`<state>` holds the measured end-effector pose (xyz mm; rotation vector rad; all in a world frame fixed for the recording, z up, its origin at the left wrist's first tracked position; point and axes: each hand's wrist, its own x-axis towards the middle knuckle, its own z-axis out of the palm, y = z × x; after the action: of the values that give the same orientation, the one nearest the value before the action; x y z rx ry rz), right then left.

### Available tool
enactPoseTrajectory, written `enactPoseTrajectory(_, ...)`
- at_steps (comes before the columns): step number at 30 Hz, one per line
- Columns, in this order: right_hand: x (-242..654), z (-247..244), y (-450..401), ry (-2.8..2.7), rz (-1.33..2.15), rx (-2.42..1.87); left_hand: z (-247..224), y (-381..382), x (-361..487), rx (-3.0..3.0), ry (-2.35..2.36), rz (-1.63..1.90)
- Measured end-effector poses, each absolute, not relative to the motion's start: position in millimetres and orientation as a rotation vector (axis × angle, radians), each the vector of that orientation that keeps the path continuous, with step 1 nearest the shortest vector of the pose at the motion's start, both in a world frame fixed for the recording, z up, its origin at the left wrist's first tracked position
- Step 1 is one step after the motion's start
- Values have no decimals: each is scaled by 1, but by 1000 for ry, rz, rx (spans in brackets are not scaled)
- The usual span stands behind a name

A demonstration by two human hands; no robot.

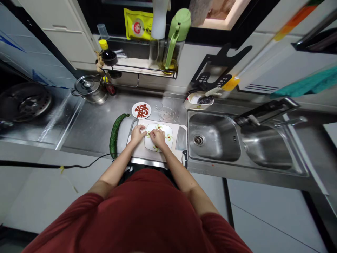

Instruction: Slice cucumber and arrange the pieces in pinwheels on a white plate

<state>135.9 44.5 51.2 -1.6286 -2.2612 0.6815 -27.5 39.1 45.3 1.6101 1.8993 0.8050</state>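
A white plate (pixel 150 143) with green-and-pale curved slices arranged on it, some with small red bits, sits on a light cutting board (pixel 137 151). My right hand (pixel 158 137) is over the plate's middle, its fingers pinched together; whatever they hold is too small to make out. At the plate's left edge, my left hand (pixel 137 135) is curved, thumb and forefinger apart, with nothing visible in it. A small round dish (pixel 133 111) of chopped red pieces is just beyond. A kitchen knife (pixel 181 138) lies along the board's right side, its black handle towards me.
A long green cucumber (pixel 115 135) lies left of the board. Behind it stands a lidded steel pot (pixel 91 89), with a pan (pixel 25 102) farther left. A double sink (pixel 214 137) is on the right. Water is spilled on the counter (pixel 166 113). A shelf (pixel 137 66) holds bottles.
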Motion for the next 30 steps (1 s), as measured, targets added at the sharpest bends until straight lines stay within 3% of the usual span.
enactPoseTrajectory(30, 131, 41, 46, -2332, 574, -1688, 32, 37, -17, 1655, 1948, 736)
